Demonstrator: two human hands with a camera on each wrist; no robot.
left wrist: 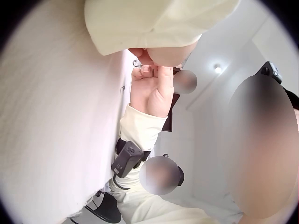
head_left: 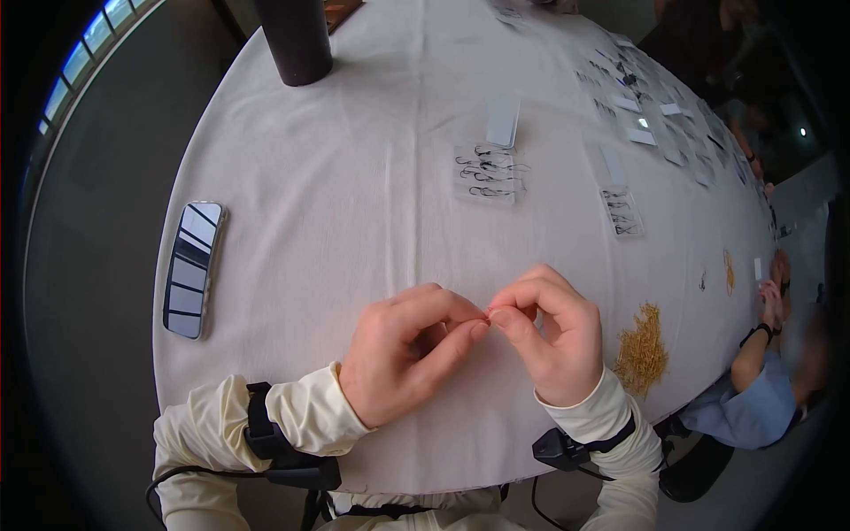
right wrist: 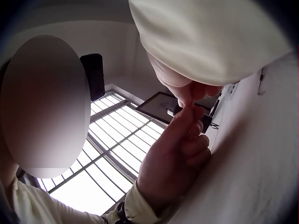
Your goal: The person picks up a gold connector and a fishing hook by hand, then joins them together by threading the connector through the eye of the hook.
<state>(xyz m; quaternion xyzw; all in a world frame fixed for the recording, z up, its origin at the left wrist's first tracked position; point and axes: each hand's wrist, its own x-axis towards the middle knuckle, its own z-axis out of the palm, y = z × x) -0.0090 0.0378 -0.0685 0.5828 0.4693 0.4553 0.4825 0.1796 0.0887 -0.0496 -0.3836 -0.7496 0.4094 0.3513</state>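
Observation:
Over the white tablecloth (head_left: 292,230), the left hand (head_left: 416,350) and right hand (head_left: 558,332) meet at their fingertips. Thumb and index finger of each pinch a tiny reddish thing (head_left: 488,312), mostly hidden by the fingertips and too small to identify. In the left wrist view, a thin dark wire loop (left wrist: 136,63) shows beside the fingertips of the left hand (left wrist: 170,56) and right hand (left wrist: 152,93); whether it is held cannot be told. The right wrist view has the left hand (right wrist: 173,158) below the right hand (right wrist: 173,79), tips touching.
A clear box of dark hooks (head_left: 485,181) lies ahead, with a second hook box (head_left: 622,211) to its right. A golden pile (head_left: 643,350) is beside the right hand. A phone (head_left: 193,270) lies left, a dark cup (head_left: 297,44) stands farther back, and another person (head_left: 748,389) sits right.

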